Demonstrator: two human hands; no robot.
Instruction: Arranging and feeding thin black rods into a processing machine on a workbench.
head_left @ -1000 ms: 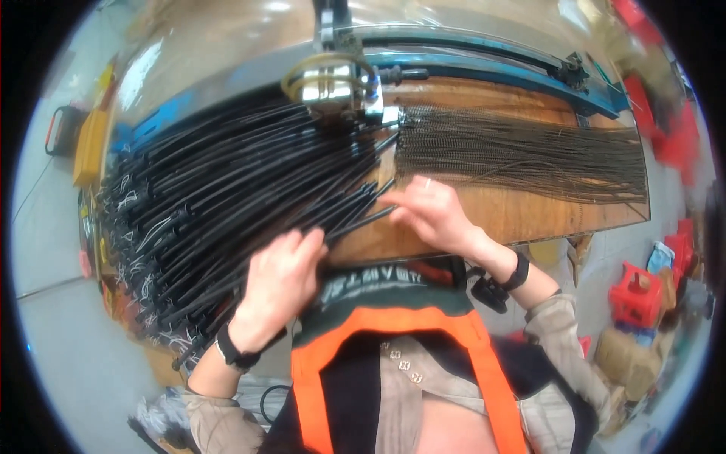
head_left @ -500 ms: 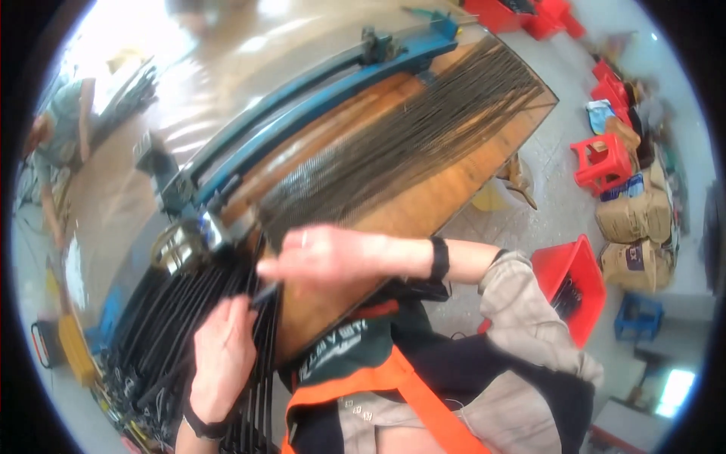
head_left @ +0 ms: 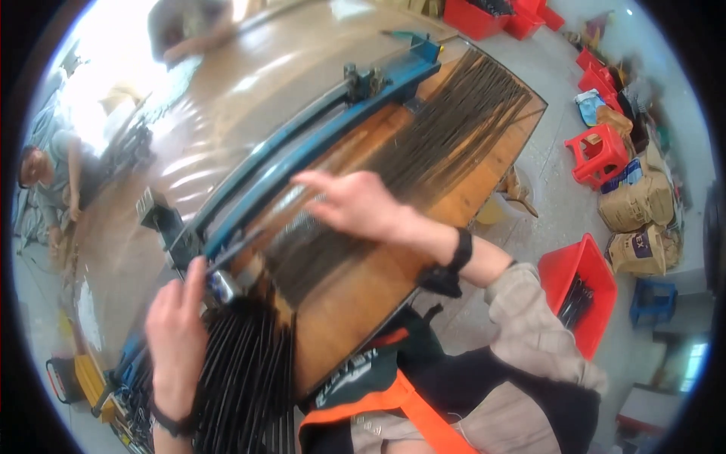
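My left hand (head_left: 178, 329) is raised beside the near end of a blue metal frame (head_left: 318, 136), its fingers closed on one end of a thin dark strip (head_left: 240, 246). The strip slants up to the right across a shiny metal fitting (head_left: 221, 287). My right hand (head_left: 363, 208) is over a dense bundle of thin dark rods (head_left: 454, 113) lying on a wooden board (head_left: 340, 291). Its index finger points left and stands apart from the other fingers, and I see nothing between them. Black rods (head_left: 242, 363) fan out below the fitting, next to my left wrist.
A red bin (head_left: 586, 265) with dark pieces stands on the floor at the right, near a red stool (head_left: 597, 155) and brown sacks (head_left: 639, 208). At the left a co-worker (head_left: 57, 178) is across the large brown table (head_left: 174, 151). Another person's dark head (head_left: 189, 26) appears at the far side.
My hands have moved apart. The left went left and up toward the frame's near end; the right moved up and right over the rod bundle. The view has shifted slightly.
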